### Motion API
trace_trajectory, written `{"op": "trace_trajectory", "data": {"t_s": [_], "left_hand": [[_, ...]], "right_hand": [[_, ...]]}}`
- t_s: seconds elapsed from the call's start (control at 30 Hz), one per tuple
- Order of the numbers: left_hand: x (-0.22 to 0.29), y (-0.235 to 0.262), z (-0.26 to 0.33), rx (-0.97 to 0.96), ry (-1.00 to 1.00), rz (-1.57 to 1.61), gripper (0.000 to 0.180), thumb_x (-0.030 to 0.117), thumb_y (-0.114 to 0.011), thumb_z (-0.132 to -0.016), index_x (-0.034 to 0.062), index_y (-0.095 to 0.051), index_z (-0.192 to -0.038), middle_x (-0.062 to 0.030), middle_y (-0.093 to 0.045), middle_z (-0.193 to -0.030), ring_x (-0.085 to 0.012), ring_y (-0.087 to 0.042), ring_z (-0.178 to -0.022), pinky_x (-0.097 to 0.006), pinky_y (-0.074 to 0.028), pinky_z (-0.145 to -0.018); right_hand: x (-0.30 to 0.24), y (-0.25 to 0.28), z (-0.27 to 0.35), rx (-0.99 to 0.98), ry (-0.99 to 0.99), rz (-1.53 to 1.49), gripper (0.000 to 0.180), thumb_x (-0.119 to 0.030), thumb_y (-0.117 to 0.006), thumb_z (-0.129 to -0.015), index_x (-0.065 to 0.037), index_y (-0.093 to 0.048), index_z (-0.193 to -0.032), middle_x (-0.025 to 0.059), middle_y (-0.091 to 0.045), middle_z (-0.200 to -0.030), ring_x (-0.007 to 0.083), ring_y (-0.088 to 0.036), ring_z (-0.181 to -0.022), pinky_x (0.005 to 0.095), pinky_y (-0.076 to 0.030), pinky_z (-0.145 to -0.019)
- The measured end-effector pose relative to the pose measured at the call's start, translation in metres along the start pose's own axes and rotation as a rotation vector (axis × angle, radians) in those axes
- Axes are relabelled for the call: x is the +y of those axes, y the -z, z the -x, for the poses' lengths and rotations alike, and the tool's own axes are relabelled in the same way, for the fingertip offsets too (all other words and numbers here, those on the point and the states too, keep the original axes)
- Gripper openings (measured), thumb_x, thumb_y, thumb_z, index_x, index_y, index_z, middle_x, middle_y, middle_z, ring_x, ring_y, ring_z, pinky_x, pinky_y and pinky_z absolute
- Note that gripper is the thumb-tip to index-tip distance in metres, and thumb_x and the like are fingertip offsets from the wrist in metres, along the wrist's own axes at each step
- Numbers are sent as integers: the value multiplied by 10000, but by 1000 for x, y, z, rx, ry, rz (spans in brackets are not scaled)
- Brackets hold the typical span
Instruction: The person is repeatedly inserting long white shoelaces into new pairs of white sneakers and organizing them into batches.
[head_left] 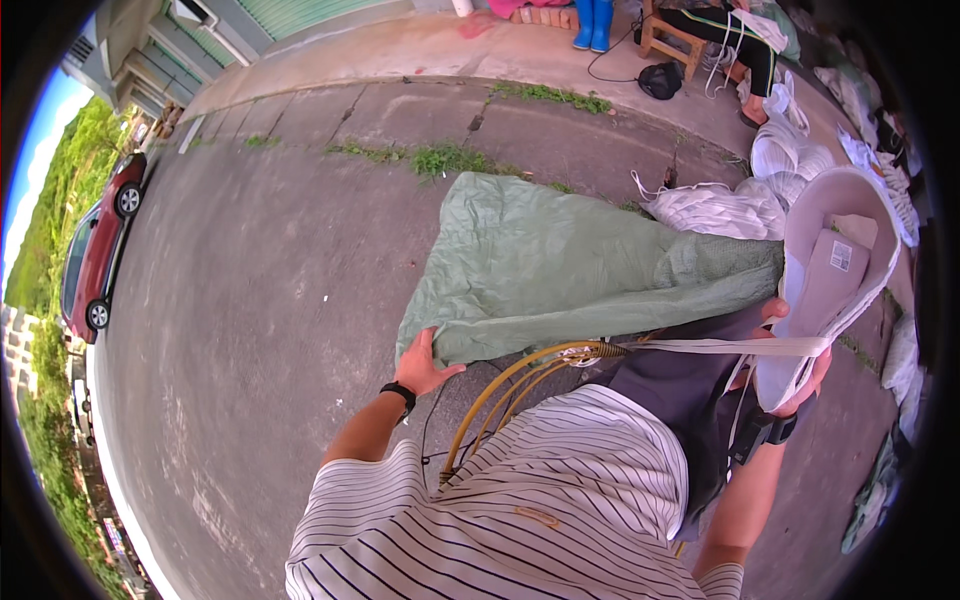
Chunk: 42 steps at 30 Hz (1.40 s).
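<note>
A wrinkled green woven sack (540, 260) spreads out in front of me, its narrower end bunched at the right. My left hand (424, 366) touches the sack's near left corner, thumb apart from the outstretched fingers. On the right, my right hand (800, 385) grips a white, open-topped, rounded container (858, 290) by its lower end. A grey piece with a square printed label (840, 256) shows inside it. From the container a pale flat strap (730, 347) runs left toward my waist. Part of my right hand is hidden behind the container.
Beside my lap curves a yellow tube frame (500, 385) with dark cords. White bundled sacks (715, 208) lie beyond the green one. At the far right a person sits on a wooden chair (672, 45); blue boots (593, 22) stand nearby. A red car (102, 240) is parked at the left.
</note>
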<state>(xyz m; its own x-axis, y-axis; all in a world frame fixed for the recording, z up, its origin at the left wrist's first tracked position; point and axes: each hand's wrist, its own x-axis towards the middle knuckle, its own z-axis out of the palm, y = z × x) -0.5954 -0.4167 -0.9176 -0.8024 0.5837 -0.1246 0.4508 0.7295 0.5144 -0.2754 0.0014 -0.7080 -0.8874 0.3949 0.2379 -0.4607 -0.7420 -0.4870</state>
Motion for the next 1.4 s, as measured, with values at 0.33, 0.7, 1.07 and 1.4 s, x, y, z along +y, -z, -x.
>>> {"op": "trace_trajectory", "data": {"t_s": [0.33, 0.7, 1.07, 1.4], "left_hand": [[-77, 7, -27, 191, 406, -27, 256, 170, -620, -778, 92, -684, -1014, -211, -696, -971, -425, -642, -969, -476, -514, -837], [-87, 258, -179, 1093, 280, 206, 276, 223, -585, -844, 52, -715, -1016, -226, -700, -951, -428, -663, -911, -462, -507, -803], [-122, 514, -57, 1776, 218, -423, 553, 499, -730, -752, 42, -653, -1054, -163, -681, -1054, -401, -653, -954, -476, -501, -836], [-218, 109, 130, 493, 1068, -348, 406, 321, -555, -892, 87, -612, -1218, -203, -679, -1096, -395, -636, -1032, -485, -503, -849]], "right_hand": [[-21, 10, 3, -36, 53, -85, 640, -341, -640, -916, -128, -334, -1436, 137, -366, -1309, 307, -535, -993, 469, -560, -824], [36, 0, -40, 262, -39, 49, 448, -284, -644, -903, -108, -554, -1305, 115, -617, -1202, 359, -479, -1247, 419, -490, -866], [104, -40, -169, -104, -251, 41, 649, -260, -654, -858, -10, -415, -1407, 370, -499, -1300, 381, -601, -1133, 426, -576, -873], [176, -8, -146, 22, -415, 27, 673, -256, -686, -817, 12, -439, -1382, 250, -593, -1247, 375, -603, -1140, 457, -510, -969]]}}
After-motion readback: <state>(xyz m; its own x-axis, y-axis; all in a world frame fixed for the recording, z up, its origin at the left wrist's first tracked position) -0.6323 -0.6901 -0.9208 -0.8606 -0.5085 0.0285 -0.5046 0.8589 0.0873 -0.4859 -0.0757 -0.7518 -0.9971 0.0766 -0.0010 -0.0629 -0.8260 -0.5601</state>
